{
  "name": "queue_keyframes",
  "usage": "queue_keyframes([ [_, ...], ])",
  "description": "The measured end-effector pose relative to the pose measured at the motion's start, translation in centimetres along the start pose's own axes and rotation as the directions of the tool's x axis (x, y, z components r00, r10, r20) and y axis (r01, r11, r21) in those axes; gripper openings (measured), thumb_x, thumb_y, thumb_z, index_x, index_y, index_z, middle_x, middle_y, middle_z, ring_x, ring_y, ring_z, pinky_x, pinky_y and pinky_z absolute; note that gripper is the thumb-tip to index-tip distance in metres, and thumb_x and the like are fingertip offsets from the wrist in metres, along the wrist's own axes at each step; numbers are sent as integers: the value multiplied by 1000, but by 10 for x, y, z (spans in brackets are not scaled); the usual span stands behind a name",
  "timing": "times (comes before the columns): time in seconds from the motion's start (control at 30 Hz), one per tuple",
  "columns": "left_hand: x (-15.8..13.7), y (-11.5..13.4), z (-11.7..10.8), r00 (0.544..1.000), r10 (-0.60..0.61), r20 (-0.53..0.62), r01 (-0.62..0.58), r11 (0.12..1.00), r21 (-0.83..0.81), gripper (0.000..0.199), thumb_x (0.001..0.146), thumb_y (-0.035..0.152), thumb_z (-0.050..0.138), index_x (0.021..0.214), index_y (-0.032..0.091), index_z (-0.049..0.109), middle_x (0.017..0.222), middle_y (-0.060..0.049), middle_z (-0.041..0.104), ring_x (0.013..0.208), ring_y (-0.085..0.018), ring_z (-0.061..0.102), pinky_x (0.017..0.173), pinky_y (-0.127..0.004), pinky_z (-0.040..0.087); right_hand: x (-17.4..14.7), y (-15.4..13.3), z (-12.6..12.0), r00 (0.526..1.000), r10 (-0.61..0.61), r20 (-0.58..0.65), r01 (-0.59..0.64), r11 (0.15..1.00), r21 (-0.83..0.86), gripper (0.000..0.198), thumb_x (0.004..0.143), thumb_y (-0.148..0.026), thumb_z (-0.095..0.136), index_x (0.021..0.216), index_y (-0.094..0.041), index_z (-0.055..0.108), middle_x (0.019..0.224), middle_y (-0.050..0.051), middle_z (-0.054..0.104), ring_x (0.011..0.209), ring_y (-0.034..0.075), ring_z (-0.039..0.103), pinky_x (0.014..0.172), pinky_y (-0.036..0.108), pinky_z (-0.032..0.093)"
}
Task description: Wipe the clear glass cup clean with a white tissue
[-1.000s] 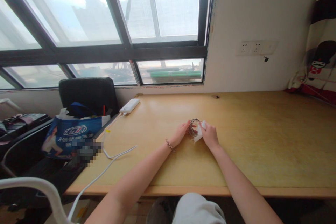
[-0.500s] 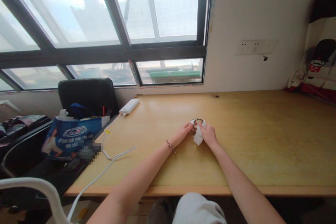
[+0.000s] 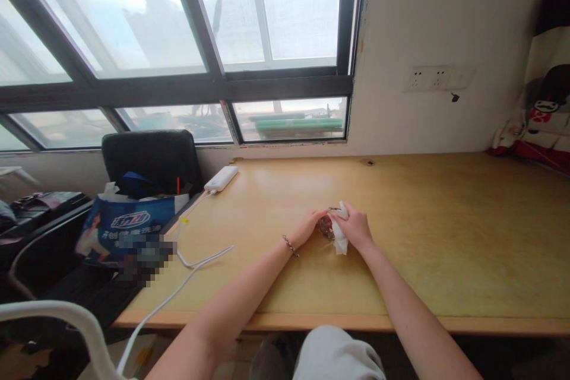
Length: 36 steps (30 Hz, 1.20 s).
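Note:
My left hand (image 3: 308, 227), with a beaded bracelet (image 3: 291, 246) on its wrist, is closed on what looks like a pair of thin dark-rimmed eyeglasses (image 3: 326, 227). Part of the rim and a shiny lens show between my hands, low over the table; the rest is covered by fingers. A crumpled white tissue (image 3: 340, 242) is pinched in my right hand (image 3: 356, 228). The tissue lies against the right side of the eyeglasses, and its loose end hangs down.
The wooden table (image 3: 445, 237) carries a white power bank (image 3: 221, 179) with a white cable (image 3: 196, 266) at its left edge. Left of the table, a blue shopping bag (image 3: 129, 219) rests on a black chair (image 3: 151, 157). A window and wall sockets (image 3: 439, 78) are behind.
My right hand has turned the tissue over the rim and shifted slightly right. The dark rim, plainly seen before, is now mostly covered. The view has shifted slightly.

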State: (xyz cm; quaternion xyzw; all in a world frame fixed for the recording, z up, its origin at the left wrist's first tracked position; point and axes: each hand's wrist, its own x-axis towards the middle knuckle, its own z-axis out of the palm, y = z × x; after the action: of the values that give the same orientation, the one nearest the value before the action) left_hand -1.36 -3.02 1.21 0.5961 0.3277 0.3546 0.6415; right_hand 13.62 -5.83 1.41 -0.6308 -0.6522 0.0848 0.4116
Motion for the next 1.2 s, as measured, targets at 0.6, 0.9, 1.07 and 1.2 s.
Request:
queue_keyframes([
  [0.6, -4, 0, 0, 997, 13, 79, 0, 988, -157, 40, 72, 44, 47, 71, 8, 65, 65, -10, 64, 62, -19, 59, 69, -33, 43, 1, 0, 0, 996, 85, -21, -83, 991, 105, 48, 70, -60, 44, 53, -16, 55, 47, -1, 50, 46, 11, 42, 44, 20, 27],
  [0.9, -6, 9, -2, 999, 21, 30, -12, 963, -270, 39, 72, 35, 52, 99, 7, 59, 92, -15, 63, 87, -24, 58, 82, -35, 40, 8, 7, 1, 937, 349, 11, -334, 887, 319, 48, 72, -56, 40, 57, -14, 58, 51, 4, 56, 53, 17, 53, 46, 22, 33],
  [1.07, -3, 7, -5, 999, 21, -29, -29, 950, -310, 39, 72, 33, 54, 101, 8, 58, 95, -13, 63, 90, -23, 57, 86, -35, 38, 9, 4, -8, 917, 300, -263, -235, 939, 251, 34, 76, -38, 41, 81, -13, 63, 78, 10, 58, 74, 20, 55, 64, 27, 41],
  [1.2, -2, 8, -5, 999, -3, -45, -12, 945, -326, 41, 70, 34, 58, 101, 8, 58, 95, -14, 63, 87, -22, 58, 85, -35, 38, 4, -2, -12, 920, 19, -391, 33, 992, 126, 29, 76, -23, 43, 99, -15, 57, 88, 9, 57, 82, 20, 51, 75, 31, 39],
])
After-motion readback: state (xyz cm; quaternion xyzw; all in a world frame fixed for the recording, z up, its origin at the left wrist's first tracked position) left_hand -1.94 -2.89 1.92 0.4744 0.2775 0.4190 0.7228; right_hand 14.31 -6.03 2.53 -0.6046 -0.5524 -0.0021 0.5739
